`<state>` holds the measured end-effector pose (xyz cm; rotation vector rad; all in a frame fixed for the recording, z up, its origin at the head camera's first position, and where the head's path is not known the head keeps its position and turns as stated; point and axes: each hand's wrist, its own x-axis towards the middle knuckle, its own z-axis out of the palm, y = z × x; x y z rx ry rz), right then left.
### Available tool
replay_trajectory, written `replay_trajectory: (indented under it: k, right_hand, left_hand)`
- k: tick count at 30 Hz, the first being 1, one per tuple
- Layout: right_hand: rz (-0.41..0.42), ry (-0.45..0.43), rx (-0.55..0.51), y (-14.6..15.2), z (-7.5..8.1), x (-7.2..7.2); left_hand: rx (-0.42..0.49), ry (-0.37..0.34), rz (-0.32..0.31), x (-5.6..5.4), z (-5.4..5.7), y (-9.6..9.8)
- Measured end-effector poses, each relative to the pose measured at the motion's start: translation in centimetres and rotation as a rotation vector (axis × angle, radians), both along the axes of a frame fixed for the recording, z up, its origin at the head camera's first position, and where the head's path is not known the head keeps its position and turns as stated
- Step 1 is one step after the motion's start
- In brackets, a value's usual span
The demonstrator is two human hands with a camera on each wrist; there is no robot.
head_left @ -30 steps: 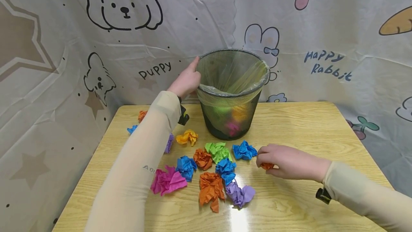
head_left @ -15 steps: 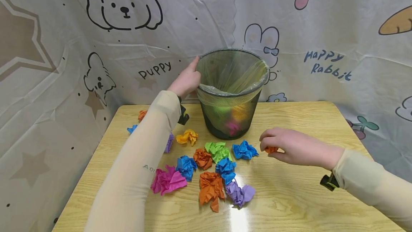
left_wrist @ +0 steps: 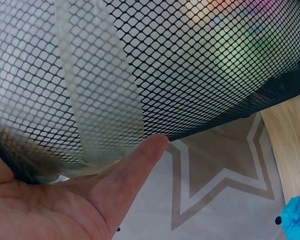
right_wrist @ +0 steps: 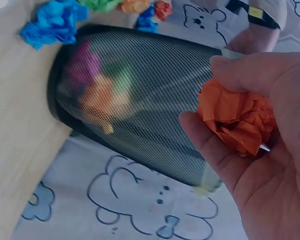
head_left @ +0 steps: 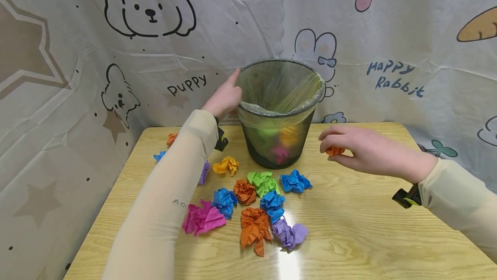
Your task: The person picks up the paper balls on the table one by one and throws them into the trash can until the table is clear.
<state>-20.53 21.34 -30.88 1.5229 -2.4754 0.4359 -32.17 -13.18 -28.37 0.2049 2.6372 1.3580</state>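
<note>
My left hand (head_left: 226, 97) grips the left rim of the black mesh wastebasket (head_left: 247, 135), which is lined with a clear bag. In the left wrist view, one digit (left_wrist: 142, 160) lies along the outside of the mesh; the rest of the grip is partly hidden. Right of the basket, my right hand (head_left: 365, 148) holds a crumpled orange paper ball (head_left: 335, 151) above the table. Up close in the right wrist view, this orange ball (right_wrist: 235, 117) sits between thumb and fingers, beside the basket rim. Green, orange and pink paper shows through the basket's mesh.
Several crumpled papers lie on the wooden table (head_left: 369, 228), including green (head_left: 263, 183), blue (head_left: 295, 181), purple (head_left: 289, 234), pink (head_left: 203, 218) and yellow (head_left: 226, 165) ones. Some at the left are partly behind the left sleeve (head_left: 163, 193). A patterned cloth (head_left: 248, 25) hangs behind the table.
My right hand has lifted the orange paper ball off the table, moving up and slightly right in the head view. The left hand and the wastebasket have stayed still.
</note>
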Motion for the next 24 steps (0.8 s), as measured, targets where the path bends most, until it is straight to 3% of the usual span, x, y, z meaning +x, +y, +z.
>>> replay_trajectory:
  k: [14, 24]
  right_hand:
    - [-0.02, 0.062, -0.003, -0.5, 4.8, -1.3]
    - [-0.071, 0.088, -0.023, -1.2, 7.2, -2.9]
  left_hand:
    - [-0.013, 0.012, -0.008, 0.1, 0.2, 0.0]
    - [-0.017, 0.008, -0.007, -0.1, 0.0, -0.1]
